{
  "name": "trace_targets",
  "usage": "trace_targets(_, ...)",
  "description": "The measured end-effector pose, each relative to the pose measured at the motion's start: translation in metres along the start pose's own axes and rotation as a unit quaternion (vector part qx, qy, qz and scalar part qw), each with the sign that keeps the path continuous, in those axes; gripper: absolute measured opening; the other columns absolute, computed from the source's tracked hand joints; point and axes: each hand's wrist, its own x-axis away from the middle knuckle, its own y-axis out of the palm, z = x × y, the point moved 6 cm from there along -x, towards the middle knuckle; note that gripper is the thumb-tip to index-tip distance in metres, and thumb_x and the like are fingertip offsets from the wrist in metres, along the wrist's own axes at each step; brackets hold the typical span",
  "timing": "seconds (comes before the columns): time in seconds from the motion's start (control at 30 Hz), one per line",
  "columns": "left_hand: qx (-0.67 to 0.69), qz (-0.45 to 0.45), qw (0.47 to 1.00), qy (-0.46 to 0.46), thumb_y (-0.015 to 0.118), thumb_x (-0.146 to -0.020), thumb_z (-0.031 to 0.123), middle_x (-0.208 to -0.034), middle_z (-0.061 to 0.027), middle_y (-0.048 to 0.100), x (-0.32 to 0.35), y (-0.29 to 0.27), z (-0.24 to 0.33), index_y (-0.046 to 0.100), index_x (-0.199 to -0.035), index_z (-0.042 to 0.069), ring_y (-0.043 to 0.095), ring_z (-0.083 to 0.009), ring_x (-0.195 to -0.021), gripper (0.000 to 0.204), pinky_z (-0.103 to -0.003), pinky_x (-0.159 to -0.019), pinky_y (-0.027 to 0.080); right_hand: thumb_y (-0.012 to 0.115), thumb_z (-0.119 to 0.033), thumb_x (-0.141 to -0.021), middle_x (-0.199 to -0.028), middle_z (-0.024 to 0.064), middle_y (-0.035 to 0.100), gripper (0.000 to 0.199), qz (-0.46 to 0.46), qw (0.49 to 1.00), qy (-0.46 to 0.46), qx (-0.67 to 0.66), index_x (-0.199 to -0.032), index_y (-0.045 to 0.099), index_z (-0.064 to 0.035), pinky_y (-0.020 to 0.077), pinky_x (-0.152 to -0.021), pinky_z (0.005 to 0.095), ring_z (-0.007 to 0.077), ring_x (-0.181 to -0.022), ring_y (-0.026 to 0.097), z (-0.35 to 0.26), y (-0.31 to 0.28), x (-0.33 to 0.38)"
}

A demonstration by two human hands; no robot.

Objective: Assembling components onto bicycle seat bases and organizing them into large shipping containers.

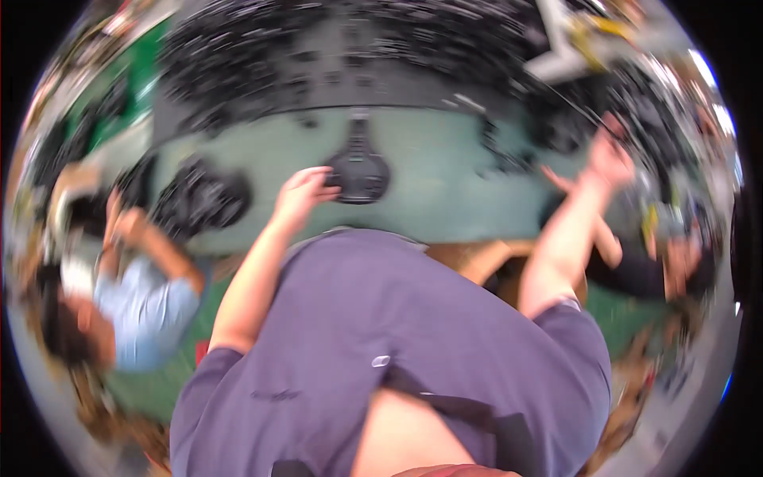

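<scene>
L hand on blk part, 9 o'clock edge, grip unclear | R hand 2 o'clock, blurred, can't tell | risk: part may pivot, 1-side contact

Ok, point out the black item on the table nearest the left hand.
The paddle-shaped black piece, narrow neck pointing away: the left hand is at its edge, while the black heap lies further left, dark bits further right.

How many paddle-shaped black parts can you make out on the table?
1: the paddle-shaped part, by the left hand, narrow end toward the picture's top. Others may be hidden in the blurred dark piles.
</scene>
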Motion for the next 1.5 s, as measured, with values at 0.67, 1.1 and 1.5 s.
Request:
trace_targets(0.67,-0.032,-0.044,0.998,-0.039,0.053,-0.113,0.018,-0.111,-0.0060,0.069,0.007,-0.010,-0.030,0.063,-0.134,0.003,0.072,-0.0195,-0.100,0.028,-0.036,-0.092,0.059,0.100,-0.037,-0.058,-0.158,0.0152,0.039,0.130,-0.339,0.574,-0.118,0.736,-0.163,0.029,-0.0045,0.0265,-0.128,0.0501,0.0349,-0.157,0.028,-0.051,-0.049,0.048)
trace_targets(1.1,-0.059,-0.009,0.997,-0.054,0.055,-0.112,0.019,-0.113,-0.0067,0.069,0.015,-0.032,-0.042,0.064,-0.133,0.002,0.071,-0.0191,-0.100,0.028,-0.035,-0.091,0.059,0.067,0.010,-0.073,-0.106,0.0096,0.073,0.047,0.052,0.760,-0.125,0.636,-0.117,0.076,-0.0044,0.0553,-0.090,0.0374,0.0236,-0.095,0.068,0.071,-0.062,0.005)
trace_targets(1.5,-0.022,-0.001,0.999,-0.045,0.053,-0.112,0.016,-0.118,-0.0088,0.068,0.008,-0.020,-0.027,0.062,-0.136,0.002,0.072,-0.0212,-0.104,0.029,-0.037,-0.094,0.059,0.061,0.013,-0.093,-0.122,0.0157,0.073,0.033,0.010,0.926,0.169,0.337,-0.122,0.068,-0.0011,0.0562,-0.102,0.0408,0.0262,-0.112,0.071,0.148,-0.047,0.075)
